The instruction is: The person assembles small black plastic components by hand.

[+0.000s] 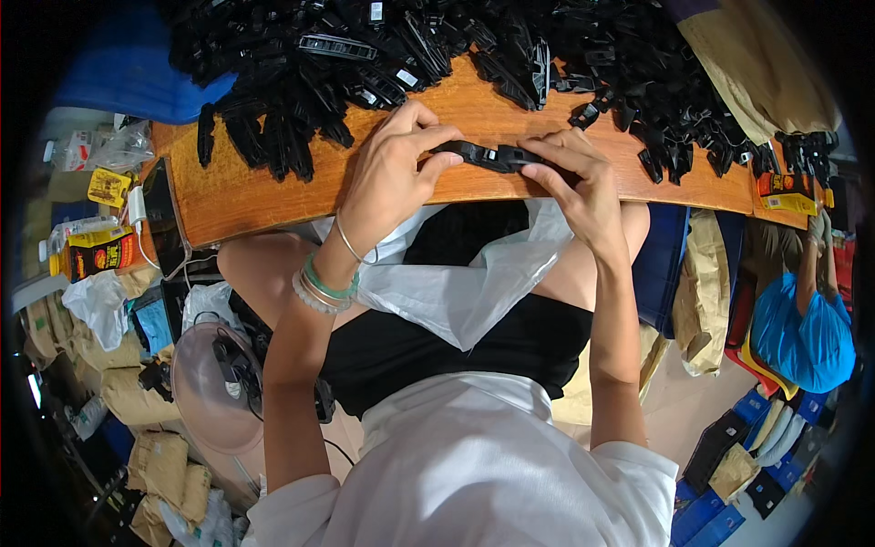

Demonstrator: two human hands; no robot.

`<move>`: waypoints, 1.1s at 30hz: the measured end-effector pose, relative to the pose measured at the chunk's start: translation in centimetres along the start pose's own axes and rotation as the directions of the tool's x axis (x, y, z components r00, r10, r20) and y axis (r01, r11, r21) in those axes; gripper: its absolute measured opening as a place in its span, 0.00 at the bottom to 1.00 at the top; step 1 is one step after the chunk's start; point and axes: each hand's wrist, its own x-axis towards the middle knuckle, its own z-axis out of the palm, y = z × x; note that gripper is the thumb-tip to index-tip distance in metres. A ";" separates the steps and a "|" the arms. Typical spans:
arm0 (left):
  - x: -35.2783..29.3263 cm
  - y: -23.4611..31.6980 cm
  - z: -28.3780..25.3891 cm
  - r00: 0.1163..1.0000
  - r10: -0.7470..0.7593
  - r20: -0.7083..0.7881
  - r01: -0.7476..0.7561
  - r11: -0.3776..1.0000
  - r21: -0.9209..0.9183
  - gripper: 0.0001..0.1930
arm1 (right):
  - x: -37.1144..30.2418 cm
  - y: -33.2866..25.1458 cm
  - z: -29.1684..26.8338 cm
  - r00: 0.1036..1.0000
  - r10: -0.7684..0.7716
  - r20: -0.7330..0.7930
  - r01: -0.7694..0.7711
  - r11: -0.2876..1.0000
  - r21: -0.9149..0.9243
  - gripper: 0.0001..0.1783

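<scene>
Just above the near edge of the wooden table (pixel 264 196), a narrow black plastic part (pixel 483 157) is stretched between my two hands. My left hand (pixel 401 164) pinches its left end between thumb and fingers. The other end sits in the closed fingertips of my right hand (pixel 574 173). A small light spot shows at the middle of the part, where it may be two pieces joined; I cannot tell. Beyond my hands lies a large heap of similar black plastic parts (pixel 337 73), some with white labels.
A white plastic bag (pixel 456 301) lies open across my lap. At the left are a pinkish round tub (pixel 214 387) and bottles (pixel 91 251). A brown sack (pixel 761 73) stands at the far right. A co-worker in a blue shirt (pixel 802 333) sits at the right.
</scene>
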 end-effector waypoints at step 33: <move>6.9 1.4 2.9 0.893 0.411 0.183 -0.450 0.809 0.378 0.12 | 1.9 1.9 -3.1 0.939 -0.260 -0.225 0.040 0.733 -0.679 0.12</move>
